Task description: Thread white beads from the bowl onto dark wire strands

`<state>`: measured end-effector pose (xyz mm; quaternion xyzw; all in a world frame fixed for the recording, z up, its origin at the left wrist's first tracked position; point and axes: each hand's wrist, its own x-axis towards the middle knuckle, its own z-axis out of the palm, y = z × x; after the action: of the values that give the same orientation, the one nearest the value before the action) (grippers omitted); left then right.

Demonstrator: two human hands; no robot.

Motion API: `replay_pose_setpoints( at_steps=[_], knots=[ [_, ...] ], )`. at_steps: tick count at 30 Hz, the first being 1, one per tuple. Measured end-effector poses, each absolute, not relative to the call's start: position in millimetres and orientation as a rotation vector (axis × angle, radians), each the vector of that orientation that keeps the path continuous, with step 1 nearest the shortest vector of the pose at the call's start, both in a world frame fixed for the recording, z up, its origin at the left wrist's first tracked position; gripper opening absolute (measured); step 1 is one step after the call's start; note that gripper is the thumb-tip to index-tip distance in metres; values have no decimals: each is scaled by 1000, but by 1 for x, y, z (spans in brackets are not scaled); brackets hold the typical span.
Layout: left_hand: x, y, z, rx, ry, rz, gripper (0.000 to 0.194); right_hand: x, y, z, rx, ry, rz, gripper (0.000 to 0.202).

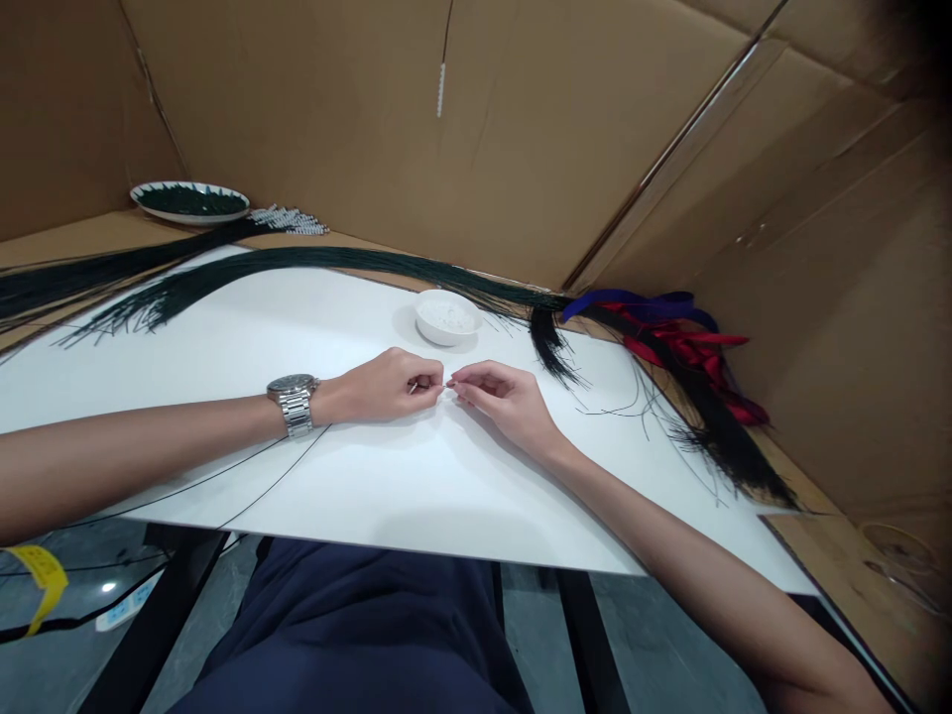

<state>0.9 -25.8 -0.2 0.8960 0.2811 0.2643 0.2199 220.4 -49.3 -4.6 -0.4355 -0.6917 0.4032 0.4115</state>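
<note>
Here, near the middle of the frame, the left hand (387,387) and the right hand (502,397) meet fingertip to fingertip on the white sheet (416,486) that covers the table (81,233). Both are closed in a pinch: the left hand, with a metal watch (296,402) on its wrist, curls its fingers around a thin dark wire (275,479) that trails from under the hand toward the lower left of the frame, while the right hand nips something tiny at the point where the two meet, too small to tell what. Just above the hands stands a small white bowl (447,317) holding white beads. Behind it, a long bundle of dark green strands (312,260) sweeps across the sheet from the left edge to the right of centre, and a second dark bundle (111,266) lies above it at the left. At the upper left sits a patterned plate (189,201), with a cluster of white beaded strands (290,220) just beside it. To the right lie red and blue ribbons (669,327), and cardboard walls (521,129) enclose the scene.
</note>
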Motion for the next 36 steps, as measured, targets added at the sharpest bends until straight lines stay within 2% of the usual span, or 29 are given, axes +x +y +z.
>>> replay_pose_setpoints(
  at_steps=[4, 11, 36],
  knots=[
    [0, -27, 0, 2525, 733, 723, 18, 223, -48, -5, -1127, -1760, 1061, 23],
    [1, -28, -1, 2606, 705, 693, 19, 225, -48, -4, -1179, -1914, 951, 17],
    [1, -28, 0, 2604, 703, 768, 19, 226, -44, -5, -1125, -1919, 985, 18]
  ],
)
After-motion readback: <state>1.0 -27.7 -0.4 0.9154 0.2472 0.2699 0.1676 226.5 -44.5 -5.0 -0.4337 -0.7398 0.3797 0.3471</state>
